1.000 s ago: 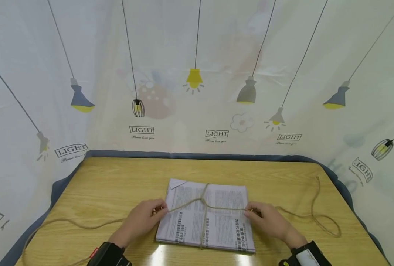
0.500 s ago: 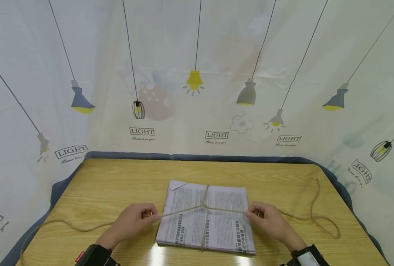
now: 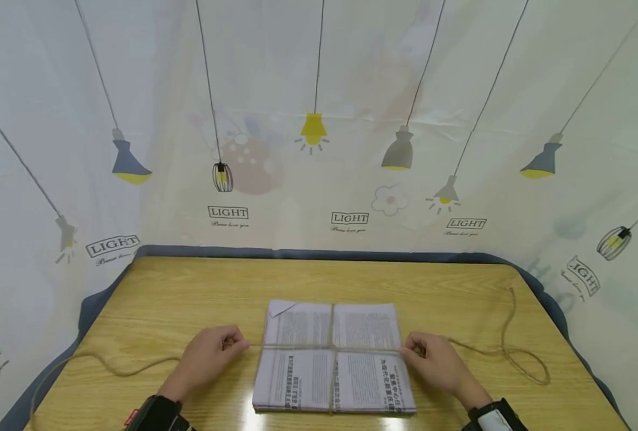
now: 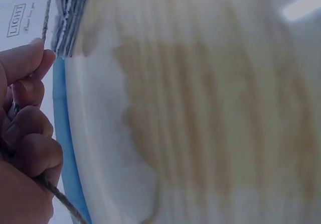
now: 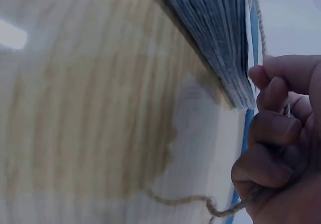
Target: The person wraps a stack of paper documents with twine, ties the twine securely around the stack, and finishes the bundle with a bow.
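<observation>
The pile of newspapers (image 3: 359, 383) lies flat on the wooden table (image 3: 190, 287), at the lower middle of the frame. A thin rope (image 3: 308, 346) goes over it in two directions and meets itself near the middle of the top sheet; whether there is a knot or only a crossing, I cannot tell. The left hand (image 3: 208, 361), lower left, and the right hand (image 3: 438, 363), lower right, each pinch the rope beside the pile, fingers curled around it. Inside both hands the rope is mostly hidden. In the left wrist view that hand is cut by the left border, and of the pile only a corner is seen, at the upper left. The right wrist view shows the layered edges, cut by the top border. In the head view, the rope's left tail leaves at the bottom border; its right tail makes a loose loop. The bands (image 3: 157, 414) on the wrists are partly cut off.
</observation>
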Demonstrator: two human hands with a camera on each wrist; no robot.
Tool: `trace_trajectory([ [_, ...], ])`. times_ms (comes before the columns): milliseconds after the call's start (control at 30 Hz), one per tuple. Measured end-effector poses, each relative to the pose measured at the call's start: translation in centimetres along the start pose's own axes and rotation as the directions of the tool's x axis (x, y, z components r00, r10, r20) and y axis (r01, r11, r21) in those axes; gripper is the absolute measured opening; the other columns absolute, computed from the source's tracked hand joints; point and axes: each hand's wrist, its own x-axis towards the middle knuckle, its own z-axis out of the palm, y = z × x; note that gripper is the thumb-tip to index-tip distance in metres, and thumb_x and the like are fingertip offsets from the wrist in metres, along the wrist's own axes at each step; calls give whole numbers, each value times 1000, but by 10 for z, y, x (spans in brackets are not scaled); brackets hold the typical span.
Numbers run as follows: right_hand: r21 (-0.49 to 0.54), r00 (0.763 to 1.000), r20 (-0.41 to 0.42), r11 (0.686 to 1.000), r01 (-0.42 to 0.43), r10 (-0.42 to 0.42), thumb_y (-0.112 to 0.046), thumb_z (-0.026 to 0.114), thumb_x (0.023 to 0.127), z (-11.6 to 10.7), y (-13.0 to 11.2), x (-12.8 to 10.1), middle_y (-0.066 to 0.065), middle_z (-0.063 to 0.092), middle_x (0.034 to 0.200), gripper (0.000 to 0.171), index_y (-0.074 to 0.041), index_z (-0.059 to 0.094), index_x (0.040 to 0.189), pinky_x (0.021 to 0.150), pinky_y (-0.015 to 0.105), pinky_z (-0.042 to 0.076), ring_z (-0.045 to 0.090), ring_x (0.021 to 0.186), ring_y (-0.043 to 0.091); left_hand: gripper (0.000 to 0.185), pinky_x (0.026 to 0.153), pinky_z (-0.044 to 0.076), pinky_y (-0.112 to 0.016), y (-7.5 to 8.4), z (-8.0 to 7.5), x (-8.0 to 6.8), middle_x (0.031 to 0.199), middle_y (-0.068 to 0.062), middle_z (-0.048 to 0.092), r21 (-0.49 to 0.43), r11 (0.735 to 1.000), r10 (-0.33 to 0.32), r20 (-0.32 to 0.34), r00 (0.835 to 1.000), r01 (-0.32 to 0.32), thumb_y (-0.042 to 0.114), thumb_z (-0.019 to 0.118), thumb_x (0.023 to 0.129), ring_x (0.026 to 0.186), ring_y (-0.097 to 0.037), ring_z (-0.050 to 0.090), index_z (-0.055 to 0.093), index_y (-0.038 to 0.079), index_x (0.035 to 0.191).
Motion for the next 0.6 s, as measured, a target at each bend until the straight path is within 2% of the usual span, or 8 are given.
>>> trace_trajectory([
  [100,-17,999,-4,999,-35,35,-21,68,91,1,0,-1,-9,50,66,17,-18,61,75,55,18,34,42,58,2,16,55,33,-20,-3,5,0,61,14,49,33,999,-25,-12,1000,25,30,69,90,54,-2,38,64,27,75],
  [233,-10,1000,0,1000,-29,29,-22,68,91,3,1,0,-8,51,67,17,-18,61,76,55,19,35,43,59,2,18,54,31,-19,-5,8,-2,59,13,47,67,997,-44,-17,999,45,31,68,91,53,-2,37,62,27,74],
  [333,-1,1000,0,1000,-23,23,-21,68,90,3,1,0,-8,55,69,16,-19,62,76,57,19,37,45,61,3,17,55,31,-20,-5,7,-3,59,14,46,92,995,-42,-19,999,44,32,69,90,53,-2,37,62,29,75],
  [467,14,997,-26,998,-69,69,-22,70,89,1,1,3,-7,60,74,14,-19,65,77,61,20,40,49,66,5,10,54,31,-20,-3,3,-1,58,12,46,74,995,-63,-5,998,63,36,70,89,51,-2,36,67,32,81],
  [600,46,987,-52,987,-152,154,-23,73,86,-2,2,5,-5,62,77,14,-17,66,75,64,21,40,51,70,8,10,55,35,-21,1,-1,0,71,11,63,8,995,-99,-2,995,99,40,70,88,55,-3,43,73,31,85],
])
